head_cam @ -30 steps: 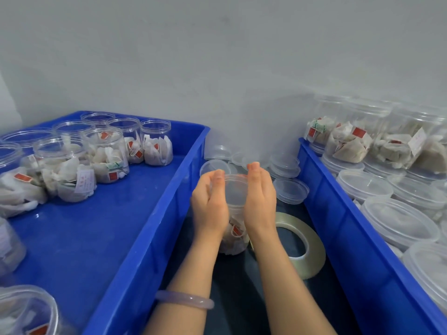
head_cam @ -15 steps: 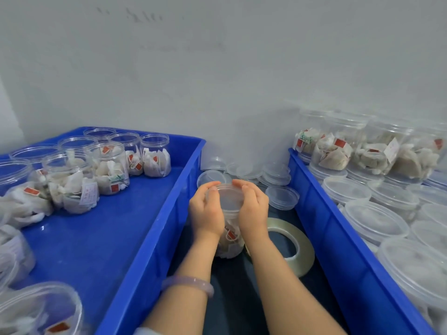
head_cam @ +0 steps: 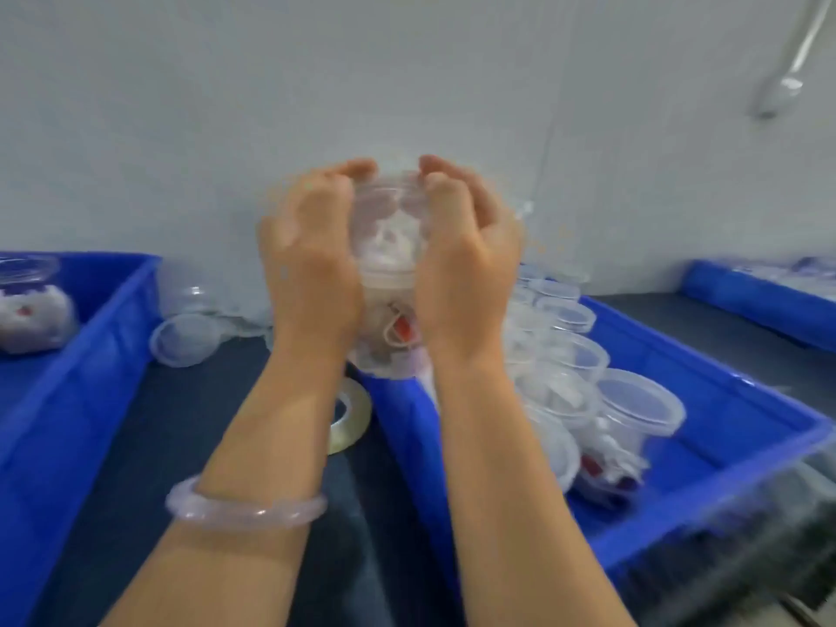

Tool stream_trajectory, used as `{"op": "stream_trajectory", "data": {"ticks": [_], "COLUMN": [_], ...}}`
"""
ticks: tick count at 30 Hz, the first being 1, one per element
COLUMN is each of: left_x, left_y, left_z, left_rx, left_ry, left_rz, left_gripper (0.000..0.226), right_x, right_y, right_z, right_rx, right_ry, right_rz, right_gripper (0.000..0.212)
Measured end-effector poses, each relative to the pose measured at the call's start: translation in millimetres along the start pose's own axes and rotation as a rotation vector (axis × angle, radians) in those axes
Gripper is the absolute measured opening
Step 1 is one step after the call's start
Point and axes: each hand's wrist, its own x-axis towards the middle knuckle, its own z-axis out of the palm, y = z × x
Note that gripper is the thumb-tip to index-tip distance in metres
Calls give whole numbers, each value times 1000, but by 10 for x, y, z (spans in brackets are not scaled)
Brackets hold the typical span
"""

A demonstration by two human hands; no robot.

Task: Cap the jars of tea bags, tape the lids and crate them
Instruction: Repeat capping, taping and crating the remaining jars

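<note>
I held the jar [head_cam: 387,287] between both hands in the middle of the frame, up off the dark table [head_cam: 203,423]. My left hand [head_cam: 312,264] was curled round its left side and my right hand [head_cam: 466,264] round its right side, the fingertips of both bent in over the top rim. White tea bags [head_cam: 393,242] showed through the clear wall between my palms. The picture was blurred there, so I could not tell whether a lid sat on the jar.

Below my left wrist the roll of tape [head_cam: 350,416] lay flat on the table, partly hidden by my forearm. A pale bracelet [head_cam: 246,509] circled that forearm lower down.

The right crate [head_cam: 724,423], blue, filled the lower right and held a crowd of capped jars [head_cam: 633,400]. The left crate [head_cam: 68,377] ran along the left edge with an open jar of tea bags [head_cam: 31,310] in its far corner. Loose lids [head_cam: 185,337] lay on the table between the crates, against the wall.
</note>
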Motion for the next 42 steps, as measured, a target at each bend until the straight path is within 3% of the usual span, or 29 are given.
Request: {"op": "stream_trajectory", "data": {"ticks": [6,10,14,18,23,26,28,31,36,39,42], "left_x": [-67,8,-63,-119,-39,-95,-151,-238,-361,-378,-271], "left_y": [-350,-765,-1225,-1494,-1543,-1571,-1638,-1884,-2039,-2020,-1887], "left_z": [1093,1699,1982,2118,2270,2322,2316,2223,2135,2100,1925], "left_rx": [-143,2,119,170,284,222,245,480,795,804,759], "left_ry": [-216,-459,-664,-648,-773,-785,-774,-804,-915,-1006,-957], "left_rz": [-179,-363,-550,-535,-412,-385,-426,-438,-323,-334,-356], "left_gripper": [19,28,37,34,37,36,34,28,23,34,38], "right_x": [704,1197,1376,1512,1551,1514,1542,1525,1475,1455,1480], "right_y": [-90,148,536,784,965,1023,1056,1248,1479,1522,1449], "right_z": [-916,-1474,-1893,-2069,-2232,-2337,-2387,-2451,-2567,-2545,-2467], "right_rx": [-294,-418,-701,-746,-743,-721,-773,-894,-1125,-1196,-1400], "right_ry": [168,221,176,142,297,362,313,150,-179,-293,-390], "right_rz": [-64,-51,-53,-77,-170,-278,-217,86,457,563,550], "right_gripper": [37,51,59,57,55,51,52,42,39,42,44]}}
